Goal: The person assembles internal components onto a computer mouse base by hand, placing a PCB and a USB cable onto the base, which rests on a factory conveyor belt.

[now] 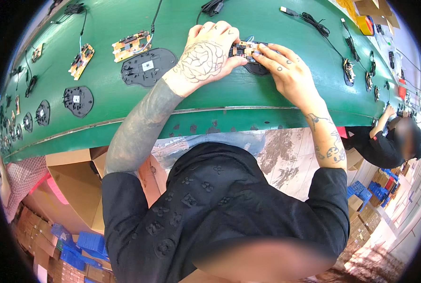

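Green and long, the painted table (248,101) curves across the view like a conveyor line, with cardboard boxes and blue crates on the floor below it.

At its far middle, the left hand (206,59) lies curled, knuckles up, over a small tan-and-orange circuit board (246,47) that sits on a flat black plastic base plate (257,69). The right hand (288,70) comes in from the other side, its fingertips pinching the board's edge. Both hands are closed lightly on the board, pressing rather than lifting it.

That board looks thin, light and stiff, and likely fragile where small parts and fine wires stand up from it. It is probably best held by its bare edges, while the plate beneath should bear a firmer grip.

Left of the hands lie one more large black base plate (148,67) and two loose boards with thin cables (131,45), (81,60). A smaller board lies farther left. Further black plates trail down the left bend, at least four, though the far ones blur together. Several black cables with plugs (314,22) lie across the far right of the table.

Another person in black (385,144) works at the right end.
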Tool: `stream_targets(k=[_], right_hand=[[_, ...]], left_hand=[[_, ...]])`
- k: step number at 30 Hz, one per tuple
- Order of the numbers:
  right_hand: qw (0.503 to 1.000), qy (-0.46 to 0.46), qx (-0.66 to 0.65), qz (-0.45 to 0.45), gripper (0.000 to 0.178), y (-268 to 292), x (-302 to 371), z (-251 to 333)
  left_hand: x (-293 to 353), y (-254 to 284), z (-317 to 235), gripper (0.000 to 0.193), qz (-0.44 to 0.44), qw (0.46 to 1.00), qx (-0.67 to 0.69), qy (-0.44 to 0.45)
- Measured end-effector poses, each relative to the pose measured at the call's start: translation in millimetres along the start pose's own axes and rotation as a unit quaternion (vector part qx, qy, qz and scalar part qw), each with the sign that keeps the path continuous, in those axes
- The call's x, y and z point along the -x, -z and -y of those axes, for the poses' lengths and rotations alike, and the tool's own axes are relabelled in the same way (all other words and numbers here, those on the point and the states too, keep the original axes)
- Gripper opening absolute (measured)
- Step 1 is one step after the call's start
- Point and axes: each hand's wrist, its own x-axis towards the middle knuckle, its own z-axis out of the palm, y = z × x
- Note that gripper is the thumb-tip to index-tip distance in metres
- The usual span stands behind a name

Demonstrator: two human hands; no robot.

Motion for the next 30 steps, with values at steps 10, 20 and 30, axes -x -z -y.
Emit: stream_targets(k=[10, 20, 30], right_hand=[[1.0, -0.024, 0.001, -0.017, 0.049, -3.7, 4.1, 5.5], [0.97, -0.123, -0.21, -0.01, 0.024, 6.3, -1.7, -7.9], [0.938, -0.244, -0.197, 0.145, 0.037, 16.3, -34.6, -29.5]], left_hand=[[-1.4, -7.1, -4.0, 0.041, -0.019, 1.0, 0.0, 0.007], [-0.1, -7.7, 3.6, 0.034, -0.018, 0.999, 0.032, -0.003], [1.5, -7.1, 6.4, 0.035, -0.001, 0.999, 0.043, 0.002]])
